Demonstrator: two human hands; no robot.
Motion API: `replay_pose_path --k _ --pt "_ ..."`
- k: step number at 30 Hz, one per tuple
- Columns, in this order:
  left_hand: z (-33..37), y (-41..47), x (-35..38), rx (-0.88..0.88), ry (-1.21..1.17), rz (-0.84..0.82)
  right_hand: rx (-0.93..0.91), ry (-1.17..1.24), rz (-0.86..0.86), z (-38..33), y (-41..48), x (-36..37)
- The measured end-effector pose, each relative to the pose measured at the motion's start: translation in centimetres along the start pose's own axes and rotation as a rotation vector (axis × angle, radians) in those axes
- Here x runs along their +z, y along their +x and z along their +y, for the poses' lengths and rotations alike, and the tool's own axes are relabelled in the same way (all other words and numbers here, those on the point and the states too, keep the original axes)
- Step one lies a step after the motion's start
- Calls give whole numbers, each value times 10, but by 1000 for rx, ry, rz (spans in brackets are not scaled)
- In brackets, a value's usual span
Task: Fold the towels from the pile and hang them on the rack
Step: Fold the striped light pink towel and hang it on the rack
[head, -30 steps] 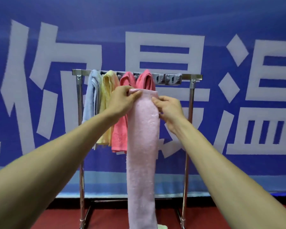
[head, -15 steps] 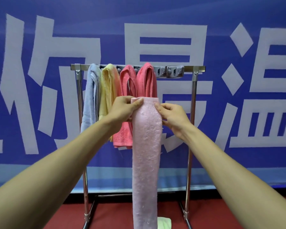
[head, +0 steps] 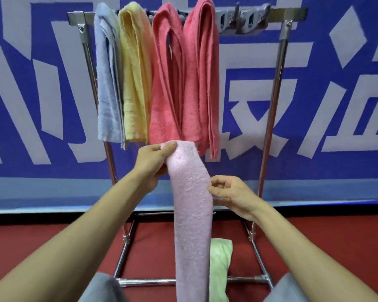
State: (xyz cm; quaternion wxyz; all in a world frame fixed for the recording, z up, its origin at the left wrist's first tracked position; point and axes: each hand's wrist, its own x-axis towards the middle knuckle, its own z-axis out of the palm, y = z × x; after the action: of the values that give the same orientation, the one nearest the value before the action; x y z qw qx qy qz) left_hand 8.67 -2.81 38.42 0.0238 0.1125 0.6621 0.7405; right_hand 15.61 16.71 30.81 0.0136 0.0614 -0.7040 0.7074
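Observation:
A long, narrow folded pale pink towel (head: 192, 214) hangs in front of me. My left hand (head: 153, 164) pinches its top left corner, while my right hand (head: 231, 192) pinches its right edge lower down. Behind it stands a metal rack (head: 271, 118). Over its top bar hang a light blue towel (head: 107, 79), a yellow towel (head: 135, 73) and two coral pink towels (head: 183, 79). A light green towel (head: 219, 264) lies on the floor inside the rack's base, partly hidden by the pink one.
Grey plastic clips (head: 244, 18) sit on the free right part of the top bar. A blue banner (head: 336, 94) with large white characters stands close behind the rack. The floor (head: 31, 236) is dark red. My grey-clad knees (head: 100, 288) show at the bottom edge.
The view has dropped and closed in on the rack. Both hands have lowered the pink towel below the hanging towels, and my right hand has slid down from the top corner along the right edge.

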Motion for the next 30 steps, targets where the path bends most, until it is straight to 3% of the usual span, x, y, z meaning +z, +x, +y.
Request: replay_pose_path --k 6,11,14,17,21,30 --pt "-80 -7 -18 -380 -294 117 96 -48 223 51 0 11" --pt "-108 -18 -25 -463 -512 -62 89 -111 280 54 1 20" --pt "-115 -22 -23 -410 -377 -196 54 -82 323 49 -2 22" --pt "-127 -28 -17 -362 -131 -224 19 -65 362 43 -3 23" --pt "-133 -44 -10 -446 117 -284 12 -59 381 39 -3 25" --pt "-134 -56 0 -303 130 -198 169 99 531 48 0 1"
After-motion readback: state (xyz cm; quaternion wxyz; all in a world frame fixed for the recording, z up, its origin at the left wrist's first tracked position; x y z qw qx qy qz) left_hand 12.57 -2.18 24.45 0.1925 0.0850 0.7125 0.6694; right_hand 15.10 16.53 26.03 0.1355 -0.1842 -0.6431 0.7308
